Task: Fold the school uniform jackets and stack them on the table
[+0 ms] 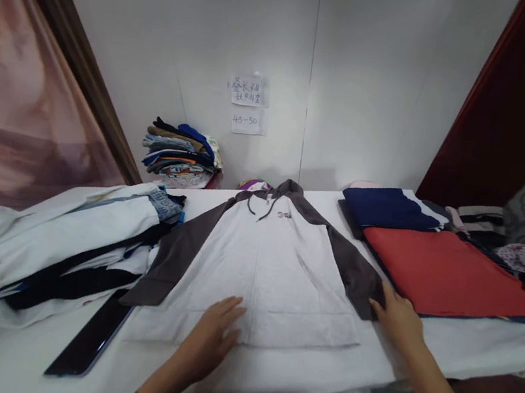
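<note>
A zip-up hooded jacket lies spread face up on the table, with a light body, dark grey sleeves and a dark hood at the far side. Drawstrings hang at its neck, and a small print marks the chest. My left hand is over the bottom hem near the zip, its fingers apart and holding nothing. At the cuff of the dark right-side sleeve is my right hand. Its thumb and fingers are apart and touch the sleeve's edge.
A heap of unfolded clothes covers the left side, with a black phone beside it. Folded clothes are stacked at the back left. A red folded garment and a navy one lie right of the jacket. Paper signs hang on the wall.
</note>
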Motion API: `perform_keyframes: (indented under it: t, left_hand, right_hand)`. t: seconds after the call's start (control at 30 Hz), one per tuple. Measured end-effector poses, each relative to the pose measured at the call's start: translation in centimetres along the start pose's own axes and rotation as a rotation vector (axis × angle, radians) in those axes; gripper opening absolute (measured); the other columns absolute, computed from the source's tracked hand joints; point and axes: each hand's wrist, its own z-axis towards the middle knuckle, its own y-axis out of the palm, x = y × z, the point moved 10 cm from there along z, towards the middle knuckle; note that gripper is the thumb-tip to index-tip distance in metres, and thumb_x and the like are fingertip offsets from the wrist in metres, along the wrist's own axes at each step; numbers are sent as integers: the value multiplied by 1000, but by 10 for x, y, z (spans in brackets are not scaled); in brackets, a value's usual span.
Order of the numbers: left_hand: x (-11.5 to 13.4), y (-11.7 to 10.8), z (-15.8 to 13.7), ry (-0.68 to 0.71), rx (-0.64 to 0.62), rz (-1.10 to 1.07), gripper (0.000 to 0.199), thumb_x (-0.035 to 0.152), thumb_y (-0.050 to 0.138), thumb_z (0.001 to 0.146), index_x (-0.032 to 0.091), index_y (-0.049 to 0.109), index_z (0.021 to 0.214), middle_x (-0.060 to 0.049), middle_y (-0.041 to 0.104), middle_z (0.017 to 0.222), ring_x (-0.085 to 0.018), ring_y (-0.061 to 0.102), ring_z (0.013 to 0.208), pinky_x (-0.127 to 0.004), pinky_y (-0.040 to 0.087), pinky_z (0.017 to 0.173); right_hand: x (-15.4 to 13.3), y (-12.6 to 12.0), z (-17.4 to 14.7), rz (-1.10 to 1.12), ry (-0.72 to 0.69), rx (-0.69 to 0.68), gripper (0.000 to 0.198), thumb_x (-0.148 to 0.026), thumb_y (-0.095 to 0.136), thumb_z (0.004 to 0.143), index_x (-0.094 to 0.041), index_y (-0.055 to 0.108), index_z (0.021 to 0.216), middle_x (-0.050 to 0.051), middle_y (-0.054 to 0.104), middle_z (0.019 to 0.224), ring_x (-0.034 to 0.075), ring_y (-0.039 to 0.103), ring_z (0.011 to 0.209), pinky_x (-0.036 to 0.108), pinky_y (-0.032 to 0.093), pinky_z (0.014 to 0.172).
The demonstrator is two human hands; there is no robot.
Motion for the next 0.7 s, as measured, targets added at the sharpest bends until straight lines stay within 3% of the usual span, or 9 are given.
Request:
perform_keyframes:
  t: [0.1,0.23,0.33,0.47,0.57,0.63,0.7]
  left_hand:
    - [32,28,11,67,-139,-35,43,25,54,84,26,59,127,-7,50,143,-26,42,135,-53,28,115]
    - [62,42,20,144,-224,-93,46,23,56,83,27,56,129,-8,46,146,-26,37,138,-58,21,115]
    - [84,43,29,215,-256,-134,47,24,57,83,28,55,129,-8,45,147,-26,36,138,-57,20,115]
    - [111,41,45,283,-281,-253,45,28,58,83,27,56,129,-8,46,146,-25,37,137,-53,19,117]
    - [118,28,64,246,-221,-464,40,35,58,85,26,61,124,-7,52,141,-25,44,132,-46,30,114]
    - [114,16,83,164,-160,-655,41,38,56,86,25,60,125,-9,56,136,-25,50,127,-45,38,108]
    - [112,4,104,112,-95,-887,50,39,60,84,24,54,132,-11,54,137,-26,53,123,-46,42,104]
  right_hand:
    - [7,2,8,123,69,-5,50,-34,54,79,-18,60,125,13,71,91,31,66,83,41,50,71]
    - [34,-20,27,769,262,86,40,-33,63,67,-19,68,104,6,71,82,23,65,74,36,52,67]
    - [49,-67,50,1181,399,294,41,-29,70,64,-16,68,102,7,70,89,18,63,72,31,51,66]
    - [42,-157,94,1246,445,548,46,-17,68,72,-4,64,115,17,66,106,12,60,72,27,47,69]
    - [-2,-211,128,1240,282,556,50,-17,64,79,4,55,124,23,62,115,9,59,77,27,46,72]
    - [-53,-227,138,1289,101,469,53,-19,64,81,4,51,127,21,62,116,9,60,79,28,46,74]
    - [-116,-227,129,1334,-115,349,50,-22,66,81,-2,54,125,14,65,112,11,62,82,29,48,76]
